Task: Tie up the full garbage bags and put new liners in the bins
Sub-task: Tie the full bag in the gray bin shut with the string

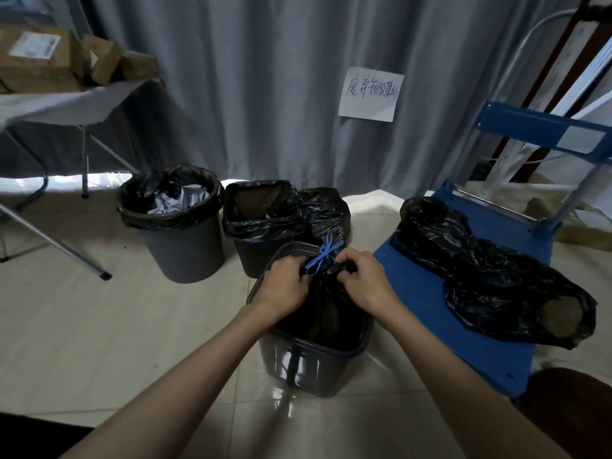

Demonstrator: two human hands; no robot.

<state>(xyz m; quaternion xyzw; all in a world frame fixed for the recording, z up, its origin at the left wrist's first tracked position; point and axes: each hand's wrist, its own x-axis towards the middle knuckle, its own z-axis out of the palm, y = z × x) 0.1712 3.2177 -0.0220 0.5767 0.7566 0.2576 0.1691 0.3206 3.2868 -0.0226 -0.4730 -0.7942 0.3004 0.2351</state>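
Note:
A dark square bin [311, 356] stands on the floor right in front of me, with a black garbage bag [323, 309] gathered to a neck inside it. Blue drawstrings [323, 256] stick up from the neck in a knot. My left hand [284, 286] grips the bag's neck from the left, and my right hand [362, 279] pinches the neck and string from the right. Behind stand a round grey bin [185, 250] with a black liner and paper inside, and a dark square bin [258, 256] with an open black liner.
A tied black bag [328, 210] sits behind the square bins. Another full black bag [496, 279] lies on a blue platform cart [427, 293] at the right. A folding table [66, 101] with cardboard boxes stands at the left, before a grey curtain carrying a paper sign [370, 94].

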